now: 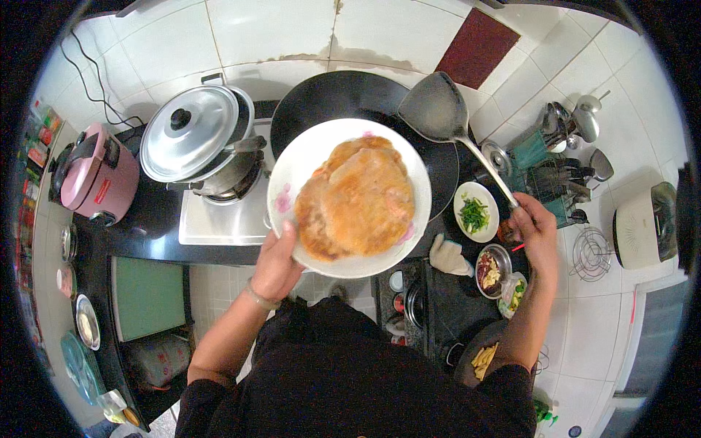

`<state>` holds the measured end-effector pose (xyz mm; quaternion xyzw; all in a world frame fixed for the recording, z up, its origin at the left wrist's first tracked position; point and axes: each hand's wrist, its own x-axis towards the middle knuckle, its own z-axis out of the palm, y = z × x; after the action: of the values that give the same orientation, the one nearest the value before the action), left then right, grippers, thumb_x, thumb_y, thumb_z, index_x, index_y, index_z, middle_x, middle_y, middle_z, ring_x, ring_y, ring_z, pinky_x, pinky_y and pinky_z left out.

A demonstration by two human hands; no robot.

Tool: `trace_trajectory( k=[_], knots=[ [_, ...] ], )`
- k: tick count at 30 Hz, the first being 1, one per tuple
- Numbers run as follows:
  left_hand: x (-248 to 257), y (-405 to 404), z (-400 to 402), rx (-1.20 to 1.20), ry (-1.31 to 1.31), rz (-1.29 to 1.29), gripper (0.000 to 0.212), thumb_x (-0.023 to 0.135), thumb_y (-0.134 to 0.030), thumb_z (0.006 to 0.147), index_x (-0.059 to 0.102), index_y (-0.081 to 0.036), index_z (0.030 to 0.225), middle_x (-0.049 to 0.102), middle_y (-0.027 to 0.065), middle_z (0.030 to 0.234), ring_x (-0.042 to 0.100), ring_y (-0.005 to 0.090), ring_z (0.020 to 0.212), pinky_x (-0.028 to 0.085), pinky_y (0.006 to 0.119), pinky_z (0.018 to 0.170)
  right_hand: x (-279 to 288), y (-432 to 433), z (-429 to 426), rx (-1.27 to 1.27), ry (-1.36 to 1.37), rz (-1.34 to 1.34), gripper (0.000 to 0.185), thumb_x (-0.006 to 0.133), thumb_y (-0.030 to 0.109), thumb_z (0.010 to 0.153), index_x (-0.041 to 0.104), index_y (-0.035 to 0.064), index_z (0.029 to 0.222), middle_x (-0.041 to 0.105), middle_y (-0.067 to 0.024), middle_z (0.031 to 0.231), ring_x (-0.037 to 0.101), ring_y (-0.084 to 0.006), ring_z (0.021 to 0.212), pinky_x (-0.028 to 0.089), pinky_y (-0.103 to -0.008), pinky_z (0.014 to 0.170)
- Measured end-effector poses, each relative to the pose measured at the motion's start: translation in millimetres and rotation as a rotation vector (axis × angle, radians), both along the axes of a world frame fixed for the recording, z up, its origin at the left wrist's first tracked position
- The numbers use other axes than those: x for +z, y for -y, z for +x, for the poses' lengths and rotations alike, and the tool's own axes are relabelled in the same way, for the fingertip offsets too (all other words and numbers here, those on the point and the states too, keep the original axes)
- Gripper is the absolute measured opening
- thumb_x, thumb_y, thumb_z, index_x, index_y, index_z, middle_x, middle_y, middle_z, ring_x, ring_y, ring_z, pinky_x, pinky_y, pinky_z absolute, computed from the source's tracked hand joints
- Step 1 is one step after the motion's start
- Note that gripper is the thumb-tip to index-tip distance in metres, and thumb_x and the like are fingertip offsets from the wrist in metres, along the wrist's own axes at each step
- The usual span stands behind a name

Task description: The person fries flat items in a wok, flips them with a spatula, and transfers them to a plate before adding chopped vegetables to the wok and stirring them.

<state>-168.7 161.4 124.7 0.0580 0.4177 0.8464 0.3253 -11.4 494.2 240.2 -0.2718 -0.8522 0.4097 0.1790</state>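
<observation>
My left hand (276, 265) grips the lower left rim of a white plate with pink flower prints (350, 268), thumb on top. On the plate lie browned, pan-fried flatbreads (367, 202), overlapping one another. My right hand (534, 230) is closed around the handle of a metal wok spatula (435, 107), whose broad blade is raised above the right part of a large black wok (339, 90). The plate is held over the wok's near part and hides much of it.
Left of the wok, a lidded steel pot (191, 131) stands on a gas stove (219, 227), with a pink rice cooker (101, 175) farther left. At right are a dish of chopped greens (475, 216), a bowl of garlic (493, 271), a cloth glove (450, 256) and a utensil rack (547, 175).
</observation>
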Motion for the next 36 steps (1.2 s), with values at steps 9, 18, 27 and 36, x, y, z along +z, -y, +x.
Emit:
trace_trajectory(
  k=[9, 18, 27, 36],
  knots=[
    [5.7, 91.0, 52.5, 0.238, 0.089, -0.224, 0.056, 0.04, -0.035, 0.092, 0.022, -0.001, 0.134, 0.038, 0.014, 0.132, 0.04, 0.0263, 0.119, 0.033, 0.041, 0.1, -60.5, -118.5, -81.6, 0.067, 0.721, 0.667, 0.025, 0.059, 0.019, 0.076, 0.06, 0.0007, 0.093, 0.062, -0.021, 0.089, 0.059, -0.0361, 0.087, 0.047, -0.0439, 0.074],
    [-10.5, 136.9, 86.1, 0.516, 0.045, -0.241, 0.06, 0.043, -0.037, 0.091, 0.023, 0.0, 0.133, 0.037, 0.0143, 0.132, 0.041, 0.0268, 0.118, 0.034, 0.041, 0.098, -100.1, -116.3, -246.5, 0.256, 0.734, 0.518, 0.025, 0.055, 0.021, 0.074, 0.062, -0.0032, 0.078, 0.064, -0.0167, 0.075, 0.064, -0.0284, 0.067, 0.05, -0.0388, 0.061],
    [-3.8, 129.4, 91.6, 0.64, -0.025, -0.301, 0.069, 0.048, -0.046, 0.086, 0.026, 0.001, 0.131, 0.038, 0.015, 0.131, 0.041, 0.0292, 0.119, 0.035, 0.043, 0.098, -29.5, -102.6, -249.3, 0.339, 0.966, 0.55, 0.014, 0.055, 0.013, 0.069, 0.061, 0.0011, 0.064, 0.058, -0.0112, 0.055, 0.058, -0.0185, 0.045, 0.045, -0.0337, 0.039],
    [-23.9, 144.4, 79.4, 0.603, 0.047, -0.263, 0.063, 0.047, -0.042, 0.088, 0.028, 0.001, 0.13, 0.042, 0.0145, 0.128, 0.045, 0.0286, 0.115, 0.037, 0.043, 0.097, -80.6, -62.2, -223.2, 0.676, 0.856, 0.138, 0.019, 0.052, 0.017, 0.082, 0.058, 0.0054, 0.067, 0.052, -0.0018, 0.049, 0.045, -0.008, 0.038, 0.034, -0.0245, 0.033]
  ],
)
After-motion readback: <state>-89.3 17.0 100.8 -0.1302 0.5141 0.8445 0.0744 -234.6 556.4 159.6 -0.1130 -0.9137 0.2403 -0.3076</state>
